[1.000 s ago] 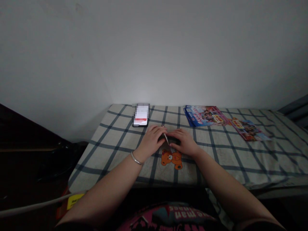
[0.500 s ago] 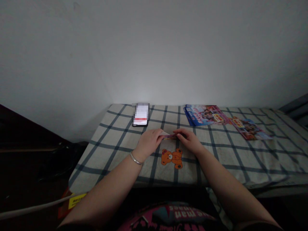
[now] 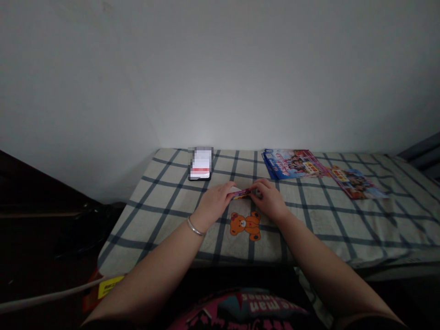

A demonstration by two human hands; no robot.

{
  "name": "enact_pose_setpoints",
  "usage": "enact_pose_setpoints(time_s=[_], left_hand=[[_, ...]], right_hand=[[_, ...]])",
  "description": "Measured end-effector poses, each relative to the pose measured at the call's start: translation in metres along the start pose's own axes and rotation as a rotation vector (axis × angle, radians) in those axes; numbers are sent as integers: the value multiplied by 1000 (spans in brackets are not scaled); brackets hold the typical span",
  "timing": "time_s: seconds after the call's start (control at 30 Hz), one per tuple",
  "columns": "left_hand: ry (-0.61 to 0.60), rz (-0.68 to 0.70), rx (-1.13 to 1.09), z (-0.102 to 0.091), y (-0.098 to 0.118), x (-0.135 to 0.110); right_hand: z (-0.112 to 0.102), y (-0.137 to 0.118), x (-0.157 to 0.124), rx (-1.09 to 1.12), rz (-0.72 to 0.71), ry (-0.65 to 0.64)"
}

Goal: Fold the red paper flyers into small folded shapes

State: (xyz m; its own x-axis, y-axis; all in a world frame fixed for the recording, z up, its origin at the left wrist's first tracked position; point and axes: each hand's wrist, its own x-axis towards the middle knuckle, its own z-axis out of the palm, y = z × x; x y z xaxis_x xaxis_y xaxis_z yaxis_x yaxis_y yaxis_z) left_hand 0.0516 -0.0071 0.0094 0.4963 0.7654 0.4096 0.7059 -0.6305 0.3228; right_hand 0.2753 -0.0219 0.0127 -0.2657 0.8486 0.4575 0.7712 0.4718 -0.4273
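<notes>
Between my hands is a small folded paper flyer [image 3: 241, 194], purple and yellow printed along the edge that faces me, with a white part above. My left hand [image 3: 215, 202], a silver bangle on its wrist, is closed on the flyer's left end. My right hand [image 3: 270, 198] pinches the other end between thumb and fingers. Both hands are just above the checked tablecloth [image 3: 178, 224], behind its orange bear print [image 3: 245, 225]. The fingers cover much of the paper, so its folds are hard to see.
A phone [image 3: 201, 162] with a lit screen lies at the back, left of centre. Toward the back right lies a stack of colourful flyers [image 3: 292, 162], with another flyer [image 3: 359, 183] right of it. The wall [image 3: 240, 82] rises behind the table.
My right hand has shifted slightly upward along the flyer's right end, its fingers more bent. More of the flyer's printed edge shows now. My left hand has barely moved.
</notes>
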Motion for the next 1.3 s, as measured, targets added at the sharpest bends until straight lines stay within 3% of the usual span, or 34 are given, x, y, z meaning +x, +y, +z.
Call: enact_pose_setpoints(time_s=[0.1, 0.27, 0.57, 0.7, 0.9, 1.3], left_hand=[[5, 7, -75, -2, 2, 2], [8, 158, -195, -8, 4, 4], [-71, 308, -169, -7, 0, 3], [-125, 305, -131, -10, 2, 2], [-141, 282, -188, -13, 6, 3], [-145, 224, -168, -12, 10, 5]], right_hand=[[1, 0, 0, -29, 13, -34], [3, 3, 0, -11, 34, -49], [-2, 3, -1, 13, 54, -75], [-4, 4, -2, -25, 34, -95], [-6, 7, -2, -143, -139, -133], [-5, 5, -3, -203, -225, -133]])
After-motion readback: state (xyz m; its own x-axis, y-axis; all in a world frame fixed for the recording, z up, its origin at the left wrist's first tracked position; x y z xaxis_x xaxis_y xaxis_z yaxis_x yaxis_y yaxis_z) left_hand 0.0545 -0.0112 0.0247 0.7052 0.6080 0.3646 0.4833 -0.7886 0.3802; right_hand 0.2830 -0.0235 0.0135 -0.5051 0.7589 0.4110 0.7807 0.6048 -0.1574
